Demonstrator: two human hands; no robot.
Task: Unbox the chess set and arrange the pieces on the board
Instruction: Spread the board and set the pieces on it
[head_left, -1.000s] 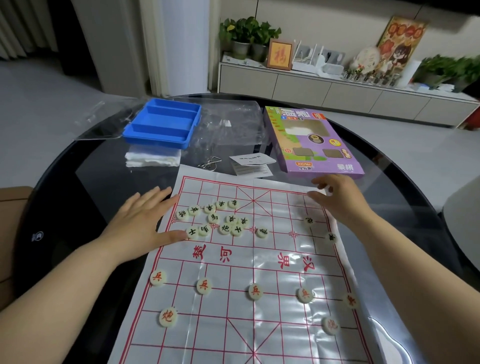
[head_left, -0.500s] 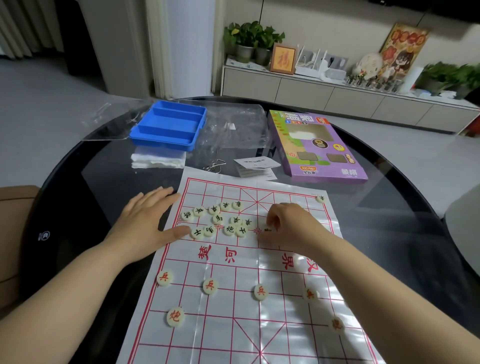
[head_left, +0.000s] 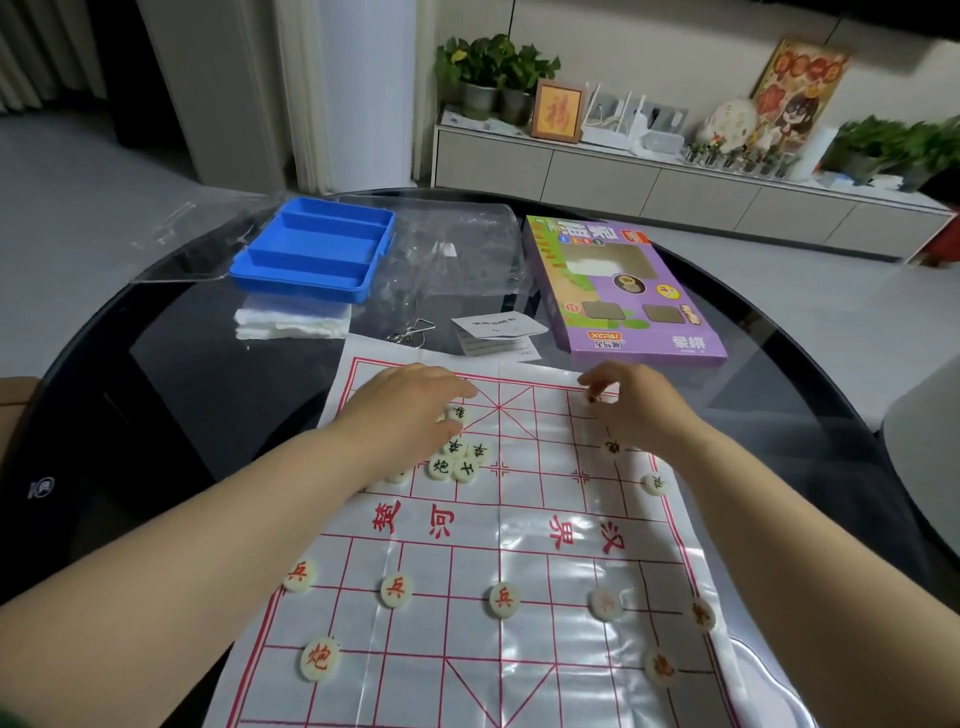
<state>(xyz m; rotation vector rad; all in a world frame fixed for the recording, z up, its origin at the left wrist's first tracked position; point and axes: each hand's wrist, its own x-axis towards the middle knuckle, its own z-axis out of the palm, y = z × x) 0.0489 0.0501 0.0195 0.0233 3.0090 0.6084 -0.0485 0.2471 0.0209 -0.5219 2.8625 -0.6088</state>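
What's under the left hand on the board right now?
The left hand covers part of the black-lettered cluster. One piece shows between thumb and fingers; others lie clear at its near side. Anything beneath the palm is hidden.

Left hand (head_left: 410, 410) over black-marked pieces (head_left: 457, 462) on the board (head_left: 519, 551), fingers (head_left: 597, 387) of the right hand (head_left: 641, 413) on one far-row piece (head_left: 592, 399)
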